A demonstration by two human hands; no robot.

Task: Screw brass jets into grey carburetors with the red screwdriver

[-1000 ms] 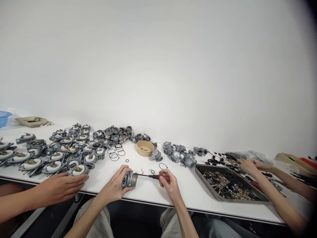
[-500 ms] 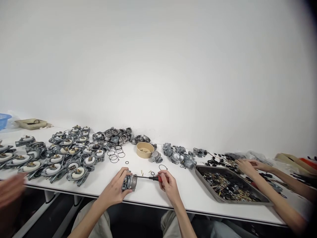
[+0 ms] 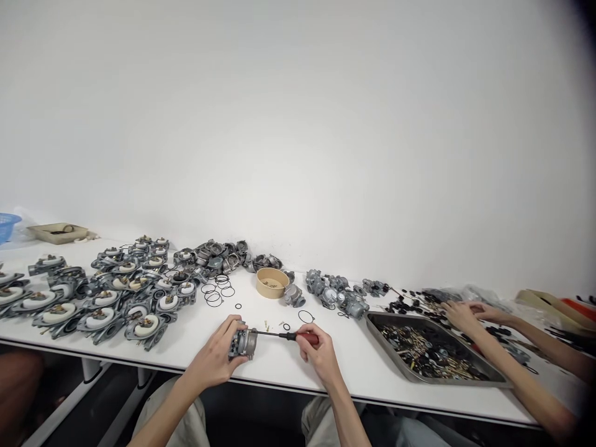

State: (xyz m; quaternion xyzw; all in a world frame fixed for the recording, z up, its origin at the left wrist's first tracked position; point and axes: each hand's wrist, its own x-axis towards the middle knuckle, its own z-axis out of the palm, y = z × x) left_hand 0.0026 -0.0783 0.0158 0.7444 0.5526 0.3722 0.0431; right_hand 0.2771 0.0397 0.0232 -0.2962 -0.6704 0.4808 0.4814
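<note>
Near the table's front edge my left hand is closed around a grey metal carburetor, keeping it on its side. My right hand grips the red handle of a screwdriver, whose dark shaft points left. Its tip meets the upper right part of the carburetor; the exact contact is too small to make out. Just beyond the shaft lie a small black O-ring and a few tiny brass pieces. A larger thin black ring rests beyond my right hand.
Rows of carburetors with white floats cover the left side. More bodies are piled behind a round tan container. Several black rings lie beside it. A metal tray holds small parts at right, where another person's hands work.
My right hand has shifted its grip on the screwdriver, showing more of the red handle. A blurred hand at the far left has dropped below the table edge. My left hand stays in place.
</note>
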